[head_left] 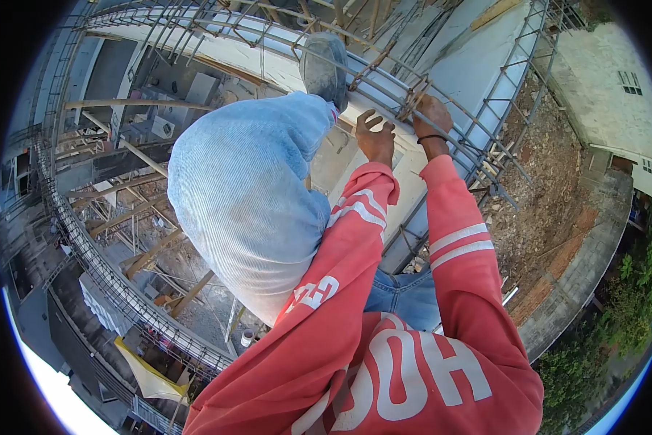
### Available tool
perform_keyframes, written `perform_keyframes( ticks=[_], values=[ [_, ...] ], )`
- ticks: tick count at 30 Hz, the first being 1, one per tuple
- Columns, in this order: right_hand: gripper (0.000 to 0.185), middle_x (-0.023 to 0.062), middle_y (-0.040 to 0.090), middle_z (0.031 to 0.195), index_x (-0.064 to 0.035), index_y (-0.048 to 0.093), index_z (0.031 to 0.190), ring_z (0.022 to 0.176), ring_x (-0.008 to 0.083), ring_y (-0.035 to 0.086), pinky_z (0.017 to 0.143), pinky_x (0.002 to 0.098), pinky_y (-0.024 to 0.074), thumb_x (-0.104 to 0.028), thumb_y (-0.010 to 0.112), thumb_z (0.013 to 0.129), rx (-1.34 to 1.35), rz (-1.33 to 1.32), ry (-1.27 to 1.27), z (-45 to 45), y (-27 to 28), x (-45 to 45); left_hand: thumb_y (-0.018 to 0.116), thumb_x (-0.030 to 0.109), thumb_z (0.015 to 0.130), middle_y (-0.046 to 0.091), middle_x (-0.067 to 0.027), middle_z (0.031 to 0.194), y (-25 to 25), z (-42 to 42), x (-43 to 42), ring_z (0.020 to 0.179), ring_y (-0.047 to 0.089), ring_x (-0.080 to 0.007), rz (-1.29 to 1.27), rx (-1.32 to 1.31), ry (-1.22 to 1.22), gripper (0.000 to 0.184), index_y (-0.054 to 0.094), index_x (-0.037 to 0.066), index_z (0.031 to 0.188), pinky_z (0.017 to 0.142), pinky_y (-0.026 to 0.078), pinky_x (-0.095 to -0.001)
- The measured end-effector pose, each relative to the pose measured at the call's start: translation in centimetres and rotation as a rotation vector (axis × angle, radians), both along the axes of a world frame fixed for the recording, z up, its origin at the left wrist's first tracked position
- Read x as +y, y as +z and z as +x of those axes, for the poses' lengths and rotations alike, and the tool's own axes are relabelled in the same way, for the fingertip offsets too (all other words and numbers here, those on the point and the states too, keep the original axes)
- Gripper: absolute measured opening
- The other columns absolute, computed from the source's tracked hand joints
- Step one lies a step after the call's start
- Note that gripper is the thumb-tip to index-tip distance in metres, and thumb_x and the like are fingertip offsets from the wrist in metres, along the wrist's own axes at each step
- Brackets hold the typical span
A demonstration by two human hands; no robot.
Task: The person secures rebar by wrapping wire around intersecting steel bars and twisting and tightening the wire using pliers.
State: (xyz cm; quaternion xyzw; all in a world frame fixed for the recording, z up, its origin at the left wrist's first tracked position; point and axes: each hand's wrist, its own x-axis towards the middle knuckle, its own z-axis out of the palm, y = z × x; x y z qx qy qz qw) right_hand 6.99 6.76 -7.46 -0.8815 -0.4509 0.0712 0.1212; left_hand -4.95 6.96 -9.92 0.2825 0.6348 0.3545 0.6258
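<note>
A long cage of rusty rebar (384,93) with stirrups runs along the white beam formwork in front of me. My right hand (433,119), with a dark band at its wrist, is closed against a rebar joint where stirrups bunch together. Whatever its fingers hold is hidden. My left hand (376,139) hovers just left of it over the formwork, fingers curled but apart, nothing visible in them. Red sleeves with white stripes cover both arms. My bent knee in light-blue jeans (246,188) rises at left, the dark shoe (324,69) resting at the cage.
A second rebar cage (101,264) curves along the left side. Wooden poles (141,206) and scaffolding stand over a deep drop below. Rubble ground (536,188) lies far down at right, beside a pale building (616,94). Another cage (511,80) branches off at upper right.
</note>
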Motion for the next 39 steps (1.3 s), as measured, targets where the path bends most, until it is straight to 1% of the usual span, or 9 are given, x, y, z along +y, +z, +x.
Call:
perform_keyframes(
  ticks=[10,12,16,18,21,24,31,37,39],
  values=[
    [0.021,0.0177,0.070,0.089,-0.0172,0.072,0.098,0.087,0.0377,0.067,0.077,0.0493,0.0537,-0.022,0.056,0.086,0.273,-0.069,-0.067,1.3,0.8,-0.1,0.070,-0.006,0.073,0.067,-0.0149,0.105,-0.8,0.1,0.1,0.075,0.069,-0.0244,0.053,-0.003,0.033,0.047,0.059,0.008,0.117,0.058,0.060,-0.0321],
    [0.025,0.0165,0.070,0.087,-0.0224,0.075,0.092,0.086,0.0355,0.068,0.074,0.0469,0.0538,-0.012,0.055,0.080,0.104,-0.051,-0.073,0.5,0.9,-0.3,0.067,-0.008,0.077,0.065,-0.0163,0.110,-0.6,0.1,0.1,0.079,0.069,-0.0240,0.050,0.009,-0.007,0.048,0.056,0.006,0.121,0.060,0.059,-0.0314],
    [0.027,0.0182,0.070,0.088,-0.0217,0.075,0.095,0.087,0.0364,0.067,0.074,0.0491,0.0531,-0.012,0.053,0.081,0.079,-0.009,0.017,0.8,0.4,-0.2,0.066,-0.010,0.078,0.063,-0.0181,0.115,-0.7,0.1,0.1,0.083,0.070,-0.0237,0.081,0.058,-0.065,0.050,0.053,0.004,0.124,0.064,0.059,-0.0307],
    [0.022,0.0202,0.069,0.091,-0.0168,0.069,0.104,0.087,0.0404,0.066,0.075,0.0512,0.0534,-0.023,0.056,0.087,0.093,-0.040,0.015,0.9,0.5,-0.2,0.067,-0.009,0.078,0.063,-0.0178,0.114,-0.7,0.1,0.1,0.082,0.069,-0.0235,0.075,0.052,-0.064,0.049,0.054,0.004,0.123,0.064,0.059,-0.0306],
    [0.027,0.0186,0.069,0.088,-0.0207,0.072,0.097,0.087,0.0390,0.067,0.075,0.0509,0.0524,-0.014,0.049,0.086,0.106,0.008,-0.109,0.2,0.4,-0.2,0.068,-0.007,0.078,0.064,-0.0172,0.114,-0.3,0.0,0.2,0.081,0.069,-0.0233,0.075,0.045,-0.071,0.046,0.057,0.004,0.120,0.064,0.059,-0.0306],
    [0.023,0.0177,0.070,0.087,-0.0208,0.072,0.095,0.086,0.0390,0.067,0.075,0.0508,0.0528,-0.017,0.051,0.087,0.072,0.047,-0.006,1.1,-0.5,-0.2,0.068,-0.006,0.078,0.064,-0.0165,0.113,-0.4,0.0,0.1,0.082,0.069,-0.0228,0.086,0.075,-0.093,0.044,0.060,0.004,0.120,0.064,0.060,-0.0306],
    [0.017,0.0156,0.071,0.087,-0.0221,0.072,0.092,0.083,0.0374,0.068,0.073,0.0474,0.0549,-0.020,0.058,0.082,0.141,-0.021,-0.150,-0.4,-0.1,0.3,0.071,-0.005,0.076,0.065,-0.0159,0.112,-0.8,-0.1,0.0,0.081,0.069,-0.0225,0.124,0.135,-0.109,0.046,0.061,0.005,0.121,0.064,0.060,-0.0304],
    [0.018,0.0140,0.071,0.089,-0.0222,0.073,0.092,0.082,0.0365,0.069,0.073,0.0468,0.0553,-0.021,0.061,0.080,0.078,-0.069,0.038,1.1,0.2,0.1,0.071,-0.004,0.076,0.065,-0.0166,0.112,-1.5,0.3,0.0,0.079,0.069,-0.0231,0.178,0.208,-0.106,0.046,0.062,0.006,0.120,0.063,0.060,-0.0310],
    [0.023,0.0178,0.070,0.092,-0.0148,0.069,0.101,0.087,0.0377,0.067,0.073,0.0488,0.0550,-0.027,0.062,0.082,0.001,-0.164,0.080,1.3,-0.2,0.6,0.072,-0.004,0.076,0.066,-0.0168,0.111,-1.6,0.1,0.1,0.079,0.069,-0.0232,0.218,0.263,-0.092,0.046,0.062,0.007,0.120,0.062,0.060,-0.0312]
  ],
)
